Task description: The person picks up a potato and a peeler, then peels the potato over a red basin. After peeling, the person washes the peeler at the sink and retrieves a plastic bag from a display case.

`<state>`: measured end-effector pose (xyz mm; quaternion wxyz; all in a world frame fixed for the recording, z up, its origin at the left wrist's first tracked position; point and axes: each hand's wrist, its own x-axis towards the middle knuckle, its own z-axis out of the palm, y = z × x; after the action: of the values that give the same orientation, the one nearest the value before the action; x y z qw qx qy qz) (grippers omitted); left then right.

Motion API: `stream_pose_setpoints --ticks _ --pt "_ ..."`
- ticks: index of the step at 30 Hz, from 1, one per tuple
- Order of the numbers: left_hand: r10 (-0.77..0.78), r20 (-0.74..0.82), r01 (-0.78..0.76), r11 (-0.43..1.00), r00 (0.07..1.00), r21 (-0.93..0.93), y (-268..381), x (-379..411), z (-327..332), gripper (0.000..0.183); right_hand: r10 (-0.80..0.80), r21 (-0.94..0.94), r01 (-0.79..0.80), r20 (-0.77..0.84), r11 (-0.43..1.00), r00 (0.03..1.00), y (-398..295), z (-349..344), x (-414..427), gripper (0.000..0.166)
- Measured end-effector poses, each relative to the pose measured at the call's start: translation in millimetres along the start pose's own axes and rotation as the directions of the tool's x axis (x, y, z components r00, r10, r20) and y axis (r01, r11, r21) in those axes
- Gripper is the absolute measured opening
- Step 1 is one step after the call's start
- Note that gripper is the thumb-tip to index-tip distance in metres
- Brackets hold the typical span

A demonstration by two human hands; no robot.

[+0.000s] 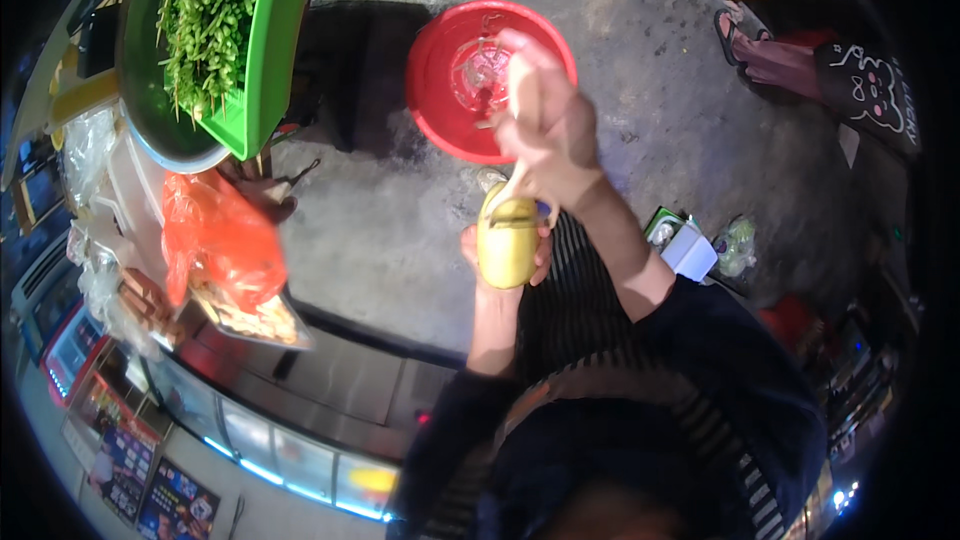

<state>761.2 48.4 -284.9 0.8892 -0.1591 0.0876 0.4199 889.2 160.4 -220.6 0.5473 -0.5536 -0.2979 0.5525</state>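
My left hand holds a smooth yellow rounded object from below and around its sides. Near its top is a dark slot. A pale strip stretches from there up to my right hand, which is blurred and gripping pale, soft-looking material; what it is cannot be told. The right hand is above the right side of a red plastic basin on the floor. Inside the basin lie translucent and pale bits.
At upper left, a green plastic basket of skewered green pods rests over a metal bowl. Below hangs an orange plastic bag beside a tray. Another person's leg shows at upper right.
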Motion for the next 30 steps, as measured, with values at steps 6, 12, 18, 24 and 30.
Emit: stream_pose_setpoints --ticks 6,12,18,24,30 --pt "-0.068 0.054 0.066 0.997 0.996 0.038 5.2 5.2 4.9 0.078 -0.174 -0.472 0.104 -0.107 0.875 0.979 34.2 -25.4 49.0 0.056" --pt "-0.009 0.06 0.019 0.986 0.998 -0.163 4.0 3.6 0.3 0.077 -0.053 -0.011 0.053 -0.013 0.999 0.999 14.6 1.9 5.8 0.055" --pt "-0.003 0.231 0.075 0.95 0.973 -0.303 -11.4 8.8 2.6 0.079 0.046 0.052 -0.038 -0.145 0.998 0.988 21.4 -5.9 45.2 0.06" --pt "-0.121 0.067 0.123 0.992 0.99 -0.026 9.2 6.6 3.8 0.074 0.029 -0.071 -0.022 0.106 0.997 0.994 4.4 8.2 19.0 0.054" --pt "-0.263 0.125 0.245 0.959 0.957 0.14 24.3 0.5 13.4 0.078 -0.132 -0.132 0.128 -0.02 0.983 0.991 74.3 -18.7 65.0 0.055"
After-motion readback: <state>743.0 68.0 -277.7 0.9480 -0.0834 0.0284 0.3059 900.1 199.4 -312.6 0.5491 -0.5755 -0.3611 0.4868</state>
